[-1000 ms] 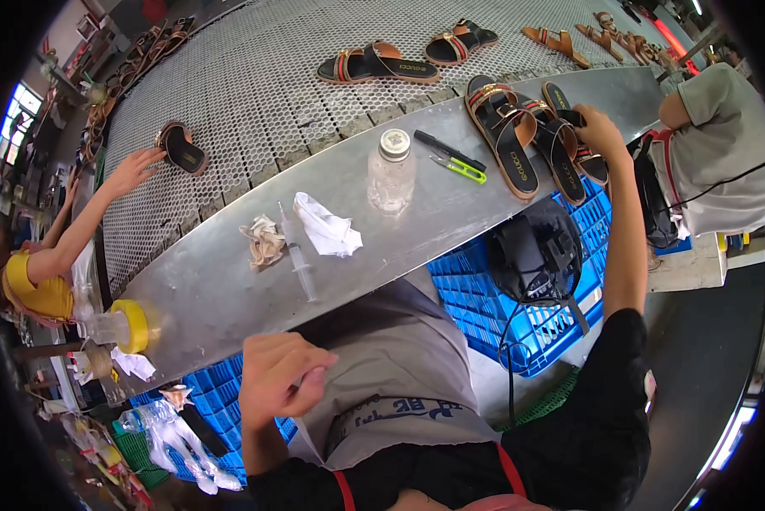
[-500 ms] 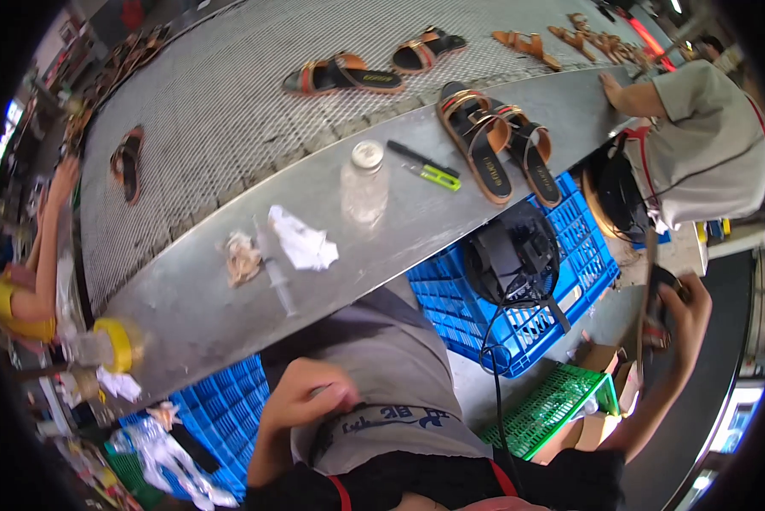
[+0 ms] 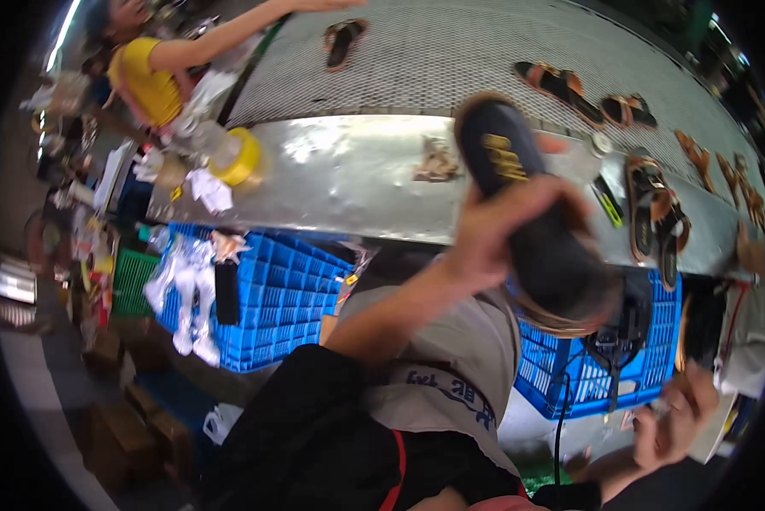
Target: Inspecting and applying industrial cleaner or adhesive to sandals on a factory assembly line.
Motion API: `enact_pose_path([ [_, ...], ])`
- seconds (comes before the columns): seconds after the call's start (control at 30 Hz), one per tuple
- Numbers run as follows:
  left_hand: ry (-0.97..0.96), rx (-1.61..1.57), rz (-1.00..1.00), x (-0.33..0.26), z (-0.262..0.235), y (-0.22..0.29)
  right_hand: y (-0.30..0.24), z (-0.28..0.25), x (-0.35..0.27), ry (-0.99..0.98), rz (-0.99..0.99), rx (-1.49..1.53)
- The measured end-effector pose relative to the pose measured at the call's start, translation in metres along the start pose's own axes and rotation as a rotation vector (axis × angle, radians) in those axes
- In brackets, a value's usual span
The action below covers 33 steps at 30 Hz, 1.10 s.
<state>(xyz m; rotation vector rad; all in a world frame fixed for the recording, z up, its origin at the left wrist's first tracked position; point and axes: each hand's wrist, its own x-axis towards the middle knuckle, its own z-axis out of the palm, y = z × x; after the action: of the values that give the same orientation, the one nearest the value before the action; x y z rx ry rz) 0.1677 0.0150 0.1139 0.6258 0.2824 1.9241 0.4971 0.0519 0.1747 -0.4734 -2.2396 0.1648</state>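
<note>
My left hand (image 3: 495, 234) is raised in front of me, gripping a black sandal (image 3: 531, 213) with a tan edge by its side, sole toward the camera. It hangs over the near edge of the steel table (image 3: 340, 175). My right hand (image 3: 679, 419) is low at the right, beside a blue crate (image 3: 591, 375); it is blurred and I cannot tell what its fingers hold. A pair of brown strapped sandals (image 3: 655, 217) lies on the table to the right of the raised sandal.
Behind the table runs a mesh conveyor (image 3: 450, 60) carrying sandals (image 3: 561, 83). A person in a yellow shirt (image 3: 148, 78) reaches onto it at the far left. A yellow tape roll (image 3: 237, 157), crumpled paper (image 3: 438, 160) and a green marker (image 3: 608, 202) lie on the table. Blue crates (image 3: 272, 294) stand below.
My view has swung left. My left hand has risen from my lap and now holds a black sandal up. My right hand stays low at the right.
</note>
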Motion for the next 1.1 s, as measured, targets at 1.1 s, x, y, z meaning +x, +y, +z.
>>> enact_pose_path([
  [1.1, 0.743, 0.599, -0.304, -0.059, -0.094, 0.092, 0.304, 0.139, 0.173, -0.505, 0.301, -0.227],
])
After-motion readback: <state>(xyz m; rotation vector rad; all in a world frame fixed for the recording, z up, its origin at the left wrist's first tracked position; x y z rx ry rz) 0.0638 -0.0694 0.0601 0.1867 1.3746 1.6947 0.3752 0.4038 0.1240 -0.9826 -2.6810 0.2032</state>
